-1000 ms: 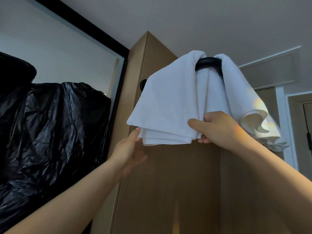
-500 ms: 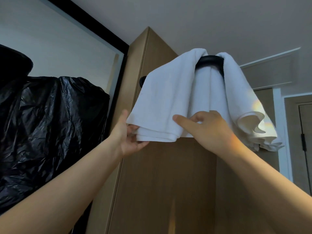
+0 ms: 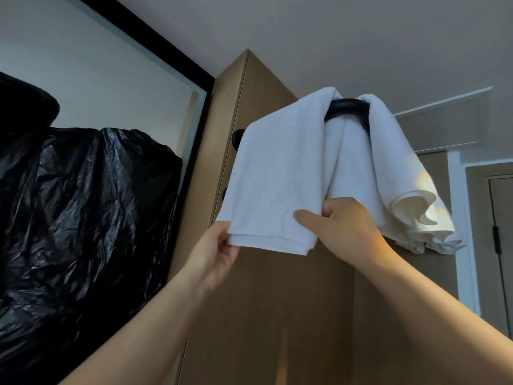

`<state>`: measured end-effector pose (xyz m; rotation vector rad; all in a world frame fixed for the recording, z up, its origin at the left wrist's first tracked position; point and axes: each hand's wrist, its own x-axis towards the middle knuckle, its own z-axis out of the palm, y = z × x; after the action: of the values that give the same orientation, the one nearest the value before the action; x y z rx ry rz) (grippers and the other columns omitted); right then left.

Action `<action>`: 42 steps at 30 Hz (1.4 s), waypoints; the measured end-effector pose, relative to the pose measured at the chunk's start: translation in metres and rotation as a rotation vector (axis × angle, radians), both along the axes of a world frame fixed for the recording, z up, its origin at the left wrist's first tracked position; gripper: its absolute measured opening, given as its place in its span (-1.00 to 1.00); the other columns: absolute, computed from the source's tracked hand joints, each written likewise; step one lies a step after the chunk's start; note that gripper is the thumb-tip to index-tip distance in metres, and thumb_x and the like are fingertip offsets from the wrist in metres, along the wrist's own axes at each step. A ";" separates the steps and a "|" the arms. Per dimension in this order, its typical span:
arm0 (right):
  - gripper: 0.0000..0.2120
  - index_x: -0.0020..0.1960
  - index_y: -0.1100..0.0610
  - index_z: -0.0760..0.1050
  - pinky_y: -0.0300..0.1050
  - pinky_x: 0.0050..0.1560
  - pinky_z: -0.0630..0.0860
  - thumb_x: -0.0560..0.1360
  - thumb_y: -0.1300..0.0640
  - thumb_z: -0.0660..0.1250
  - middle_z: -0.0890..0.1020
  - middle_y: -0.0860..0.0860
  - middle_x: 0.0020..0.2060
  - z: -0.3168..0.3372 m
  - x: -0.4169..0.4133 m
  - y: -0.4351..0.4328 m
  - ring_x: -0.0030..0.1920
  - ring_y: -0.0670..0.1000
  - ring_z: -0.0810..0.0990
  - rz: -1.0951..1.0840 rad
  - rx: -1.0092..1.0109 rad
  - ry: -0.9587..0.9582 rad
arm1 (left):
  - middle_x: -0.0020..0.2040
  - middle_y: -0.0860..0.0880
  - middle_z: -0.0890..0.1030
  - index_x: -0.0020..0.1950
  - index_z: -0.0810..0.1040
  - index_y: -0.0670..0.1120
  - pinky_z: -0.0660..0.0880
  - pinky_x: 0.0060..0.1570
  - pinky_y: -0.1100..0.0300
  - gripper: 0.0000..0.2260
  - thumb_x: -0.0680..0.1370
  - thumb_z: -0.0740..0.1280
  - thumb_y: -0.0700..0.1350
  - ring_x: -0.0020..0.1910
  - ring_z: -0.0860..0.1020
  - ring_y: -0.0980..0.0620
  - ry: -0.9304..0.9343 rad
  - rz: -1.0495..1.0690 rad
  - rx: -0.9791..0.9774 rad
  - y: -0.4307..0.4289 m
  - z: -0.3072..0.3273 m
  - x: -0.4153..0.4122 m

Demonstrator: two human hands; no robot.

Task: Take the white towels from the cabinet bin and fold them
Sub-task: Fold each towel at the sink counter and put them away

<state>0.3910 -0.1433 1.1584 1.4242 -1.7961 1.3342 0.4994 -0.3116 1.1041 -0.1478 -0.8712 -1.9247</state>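
Two pinches on soft folded white towel point(image 3: 277, 176): left hand point(image 3: 216, 254) corner, right hand point(image 3: 341, 226) hem.

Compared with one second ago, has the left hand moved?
Yes. The left hand rose slightly toward the black hook on the cabinet and now pinches the towel's lower left corner.

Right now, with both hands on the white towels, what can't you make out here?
Head view, the only one:
- How many white towels: overlapping folds hide the count.
- Black bar: the towels cover most of it, mounting hidden.
- Right hand: its fingers' ends sink into the cloth.
- What the black plastic sheet covers.
- Any cabinet bin: outside the frame.
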 end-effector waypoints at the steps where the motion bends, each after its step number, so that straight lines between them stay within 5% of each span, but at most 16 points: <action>1: -0.55 -0.24 0.42 0.42 -0.15 -0.40 0.23 0.44 0.00 0.40 0.38 0.10 -0.41 0.001 -0.001 0.000 -0.40 -0.01 0.32 0.006 0.008 0.004 | -0.07 -0.17 0.67 0.04 0.56 -0.28 0.59 0.02 -0.07 -0.86 0.55 0.30 -0.23 -0.12 0.67 -0.05 -0.007 -0.020 -0.002 0.000 0.002 0.004; 5: -0.54 -0.20 0.42 0.44 -0.24 -0.43 0.25 0.43 -0.02 0.41 0.41 0.15 -0.40 0.004 -0.003 0.001 -0.39 -0.01 0.35 0.044 0.001 0.034 | 0.17 -0.29 0.51 0.17 0.42 -0.23 0.54 -0.01 -0.34 -0.45 0.49 0.36 0.22 0.05 0.60 -0.38 -0.119 -0.251 0.230 -0.003 0.008 0.014; 8: -0.56 -0.09 0.39 0.55 -0.19 -0.33 0.34 0.42 -0.03 0.44 0.60 0.24 -0.24 0.010 -0.004 0.002 -0.32 -0.01 0.48 0.098 -0.031 0.017 | 0.15 -0.37 0.56 0.20 0.50 -0.28 0.50 0.07 -0.34 -0.31 0.51 0.20 0.35 0.11 0.57 -0.39 -0.186 -0.441 0.205 0.003 0.017 0.017; 13: -0.45 0.01 0.44 0.49 0.02 -0.05 0.57 0.41 -0.08 0.45 0.62 0.30 -0.03 0.019 -0.012 -0.004 -0.09 0.27 0.61 0.170 -0.047 -0.008 | 0.10 -0.18 0.65 0.24 0.51 -0.16 0.57 -0.06 -0.21 -0.70 0.67 0.15 0.00 0.06 0.62 -0.20 -0.150 -0.168 0.154 0.004 0.036 0.005; 17: -0.56 -0.09 0.43 0.52 -0.15 -0.16 0.38 0.42 0.01 0.47 0.60 0.19 -0.28 0.017 -0.019 -0.008 -0.28 0.00 0.51 0.207 -0.051 -0.088 | 0.15 -0.19 0.64 0.29 0.48 -0.19 0.51 0.17 -0.13 -0.72 0.69 0.08 -0.15 0.12 0.61 -0.18 -0.060 -0.152 0.121 -0.010 0.033 -0.009; 19: -0.65 -0.28 0.29 0.56 -0.29 -0.22 0.38 0.42 0.00 0.49 0.61 -0.07 -0.42 0.014 -0.021 -0.006 -0.39 -0.12 0.54 0.203 -0.074 -0.095 | 0.16 -0.21 0.63 0.31 0.46 -0.22 0.51 0.18 -0.12 -0.71 0.69 0.08 -0.13 0.14 0.60 -0.19 -0.019 -0.177 0.106 -0.013 0.030 -0.016; 21: -0.53 -0.44 0.21 0.36 -0.41 -0.42 0.24 0.41 -0.04 0.50 0.40 -0.05 -0.56 0.011 -0.020 -0.004 -0.54 -0.10 0.35 0.150 -0.098 -0.037 | 0.15 -0.19 0.64 0.30 0.47 -0.19 0.53 0.14 -0.11 -0.70 0.68 0.10 -0.09 0.14 0.61 -0.18 0.014 -0.173 0.076 -0.016 0.029 -0.023; 27: -0.42 -0.49 0.16 0.22 -0.31 -0.55 0.14 0.40 -0.11 0.49 0.20 -0.04 -0.59 0.001 -0.009 -0.006 -0.56 -0.06 0.18 0.042 -0.085 0.021 | 0.18 -0.10 0.64 0.29 0.49 -0.12 0.45 0.27 -0.02 -0.70 0.66 0.17 -0.01 0.20 0.58 -0.09 -0.013 -0.135 -0.018 -0.015 0.030 -0.037; 33: -0.43 -0.45 0.10 0.13 -0.29 -0.55 0.03 0.43 -0.07 0.48 0.10 -0.04 -0.52 0.001 -0.004 -0.003 -0.50 -0.04 0.08 0.090 -0.112 -0.034 | 0.18 -0.01 0.64 0.30 0.51 -0.10 0.54 -0.13 0.20 -0.69 0.60 0.30 -0.02 -0.05 0.62 0.05 -0.031 -0.026 0.017 -0.021 0.031 -0.041; 37: -0.42 -0.45 0.06 0.09 -0.31 -0.55 0.03 0.43 -0.04 0.47 0.09 -0.04 -0.52 -0.003 0.002 -0.005 -0.50 -0.05 0.07 0.122 -0.132 -0.039 | 0.22 -0.03 0.61 0.25 0.52 -0.10 0.48 0.13 0.18 -0.71 0.59 0.32 0.00 0.02 0.59 0.04 -0.016 -0.046 0.025 -0.016 0.033 -0.044; 42: -0.37 -0.45 0.23 0.19 -0.26 -0.53 0.03 0.40 -0.15 0.48 0.08 -0.01 -0.51 -0.005 0.002 -0.003 -0.47 -0.01 0.09 0.102 -0.135 -0.052 | 0.17 -0.01 0.63 0.29 0.51 -0.07 0.50 -0.01 0.16 -0.65 0.58 0.31 0.07 0.03 0.59 0.04 -0.008 -0.084 -0.010 -0.015 0.040 -0.045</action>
<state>0.3928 -0.1460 1.1538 1.4369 -1.6507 1.5261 0.4545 -0.3268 1.1436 -0.1848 -0.8927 -2.0004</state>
